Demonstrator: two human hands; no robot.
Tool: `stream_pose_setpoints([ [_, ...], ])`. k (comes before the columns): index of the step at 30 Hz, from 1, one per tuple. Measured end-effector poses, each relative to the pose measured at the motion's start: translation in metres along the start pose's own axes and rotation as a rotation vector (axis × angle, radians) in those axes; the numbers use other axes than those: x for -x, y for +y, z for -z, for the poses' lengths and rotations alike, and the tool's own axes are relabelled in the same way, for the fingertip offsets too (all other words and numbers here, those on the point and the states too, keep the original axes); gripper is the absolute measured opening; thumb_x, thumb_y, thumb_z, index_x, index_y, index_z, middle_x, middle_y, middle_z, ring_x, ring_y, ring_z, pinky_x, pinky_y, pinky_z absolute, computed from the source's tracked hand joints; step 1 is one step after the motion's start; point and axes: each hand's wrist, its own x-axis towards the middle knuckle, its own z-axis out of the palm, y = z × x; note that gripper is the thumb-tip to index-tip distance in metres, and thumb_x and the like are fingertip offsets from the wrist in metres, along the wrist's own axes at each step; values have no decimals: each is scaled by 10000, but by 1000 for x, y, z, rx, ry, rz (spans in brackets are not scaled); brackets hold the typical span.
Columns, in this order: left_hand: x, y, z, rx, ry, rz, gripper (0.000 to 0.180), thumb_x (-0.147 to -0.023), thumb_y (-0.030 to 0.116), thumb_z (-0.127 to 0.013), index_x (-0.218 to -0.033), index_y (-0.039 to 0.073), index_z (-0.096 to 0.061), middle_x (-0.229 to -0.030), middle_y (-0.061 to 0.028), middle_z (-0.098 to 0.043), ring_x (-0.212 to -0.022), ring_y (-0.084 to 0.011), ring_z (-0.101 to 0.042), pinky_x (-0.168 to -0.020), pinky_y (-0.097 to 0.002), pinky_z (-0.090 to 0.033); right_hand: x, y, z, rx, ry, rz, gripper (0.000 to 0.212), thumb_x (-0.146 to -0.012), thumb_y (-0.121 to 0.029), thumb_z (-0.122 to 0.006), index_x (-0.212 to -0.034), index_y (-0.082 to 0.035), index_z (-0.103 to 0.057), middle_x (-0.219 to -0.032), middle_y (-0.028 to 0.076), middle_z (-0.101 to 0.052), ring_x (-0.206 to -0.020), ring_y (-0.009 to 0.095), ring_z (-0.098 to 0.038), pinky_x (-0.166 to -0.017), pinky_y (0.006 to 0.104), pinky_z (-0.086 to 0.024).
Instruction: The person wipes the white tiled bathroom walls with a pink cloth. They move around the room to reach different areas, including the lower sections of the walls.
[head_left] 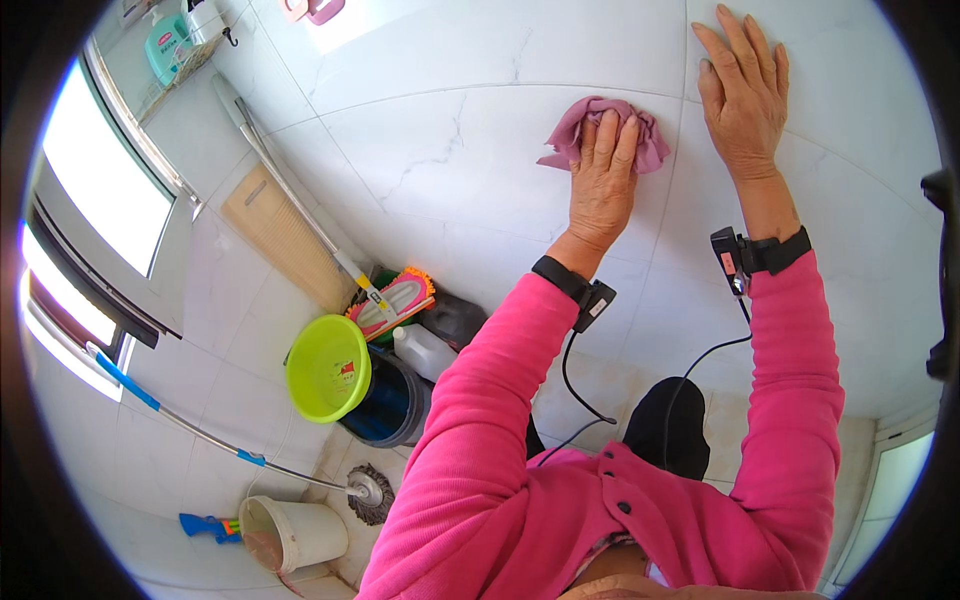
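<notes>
Left hand (pixel 603 192) holds crumpled mauve cloth (pixel 649 148) against veined tile (pixel 430 150) | right hand (pixel 748 108) splayed wide

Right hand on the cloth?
No, the left hand is on the purple-pink cloth, while the right hand is spread on the tiled wall apart from it.

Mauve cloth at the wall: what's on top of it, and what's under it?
Fingers of the left hand lie on top of the mauve cloth. White tiled wall shows around its edges; the patch directly beneath is covered, so any marks there can't be seen.
</notes>
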Motion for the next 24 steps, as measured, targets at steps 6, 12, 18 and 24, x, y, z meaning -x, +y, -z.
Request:
stream_pose_setpoints([
  [6, -26, -52, 28, 54, 41, 21, 642, -788, -65, -598, -1396, 62, -434, -1442, -227, -387, -1315, -426, -387, -1085, -470, -324, 5, 6, -2, 40, -16, 19, 354, -868, -138, -598, -1203, -248, -635, -1370, -58, -540, -1291, 184, -467, -1115, 422, -293],
  [12, -26, -170, 70, 20, 336, 276, 467, -943, -3, -454, -1404, 40, -397, -1444, -156, -382, -1351, -288, -345, -1115, -354, -267, 5, 8, -2, 57, -27, 36, 357, -889, -128, -586, -1222, -243, -642, -1388, -70, -530, -1317, 171, -449, -1134, 409, -277],
  [18, 56, -326, 105, 479, 527, 618, 391, -990, 87, -429, -1373, 31, -379, -1161, -46, -458, -1075, -141, -409, -937, -252, -335, 1, 17, -3, 80, 29, 144, 337, -911, -153, -578, -1228, -249, -640, -1369, -60, -550, -1312, 180, -461, -1134, 399, -287],
  [24, 151, -372, 141, 307, 301, 1222, 343, -1002, 166, -411, -1329, 67, -446, -1085, -27, -549, -939, -107, -507, -820, -238, -428, 1, 14, -8, 32, 89, 230, 319, -961, -194, -522, -1264, -228, -614, -1367, -19, -556, -1332, 194, -437, -1142, 381, -267],
])
